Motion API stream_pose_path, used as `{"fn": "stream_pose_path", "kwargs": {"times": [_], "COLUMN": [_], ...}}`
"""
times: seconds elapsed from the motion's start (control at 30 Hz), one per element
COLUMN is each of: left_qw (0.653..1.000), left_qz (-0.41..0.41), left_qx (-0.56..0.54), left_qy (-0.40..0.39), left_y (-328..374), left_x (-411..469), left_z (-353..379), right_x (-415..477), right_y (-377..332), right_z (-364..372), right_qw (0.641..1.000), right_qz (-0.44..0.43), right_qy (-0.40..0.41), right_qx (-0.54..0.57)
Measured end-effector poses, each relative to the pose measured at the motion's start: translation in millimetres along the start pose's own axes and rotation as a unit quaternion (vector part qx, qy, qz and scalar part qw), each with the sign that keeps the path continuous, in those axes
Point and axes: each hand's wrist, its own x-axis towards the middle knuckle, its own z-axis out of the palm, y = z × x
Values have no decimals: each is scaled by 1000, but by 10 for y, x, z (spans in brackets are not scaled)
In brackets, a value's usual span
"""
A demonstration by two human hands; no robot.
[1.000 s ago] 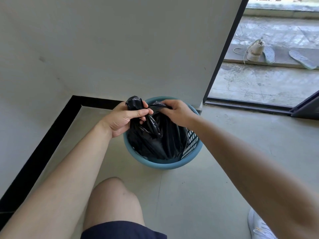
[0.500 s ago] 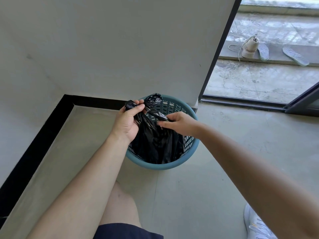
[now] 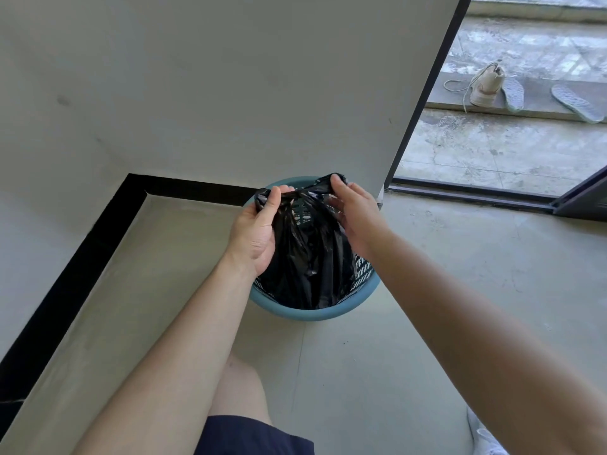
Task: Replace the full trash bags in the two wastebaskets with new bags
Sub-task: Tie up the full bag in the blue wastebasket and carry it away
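A pale wall (image 3: 230, 77) meets a grey floor (image 3: 394, 356) in a corner edged with a black baseboard (image 3: 82, 251). To the right an open doorway with a dark track (image 3: 469, 193) gives onto rough, sunlit concrete, where a worn sneaker (image 3: 486, 87) with trailing laces sits on a step beside two loose insoles (image 3: 512, 93).

A blue basket (image 3: 315, 315) with slotted sides stands on the floor against the wall's end, close to the doorway. A black bag (image 3: 308, 264) sits in it – its body hangs down inside, while its gathered top is lifted above the far rim.

Both hands hold that top, one at each end. The left hand (image 3: 254, 231) pinches the left corner between thumb and fingers, palm turned toward the camera. The right hand (image 3: 356, 215) pinches the right corner with its fingertips, the back of the hand facing up. A twisted band of plastic runs between the two grips, and through the gap under it part of the basket's slotted wall shows.

Both bare forearms reach in from the lower edge. Below them a bent knee (image 3: 241, 385) and dark shorts (image 3: 253, 435) show – and a white shoe (image 3: 483, 435) at the lower right corner.
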Motion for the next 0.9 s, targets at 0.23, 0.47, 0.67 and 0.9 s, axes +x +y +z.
{"fn": "stream_pose_path", "kwargs": {"times": [0.23,0.47,0.67,0.9], "left_qw": [980,794,789,843], "left_qz": [33,49,76,33], "left_qx": [93,517,534,430], "left_qy": [174,315,296,320], "left_y": [-94,106,137,202], "left_x": [75,175,185,115], "left_z": [-64,-732,-607,-635], "right_x": [-17,112,84,10], "right_y": [-109,-148,-223,-299], "right_z": [-217,-1147,-1386,-1239], "right_qw": [996,866,845,916], "right_qz": [-50,-57,-48,-41], "right_qy": [73,249,311,287], "right_qx": [2,-430,-433,-276]}}
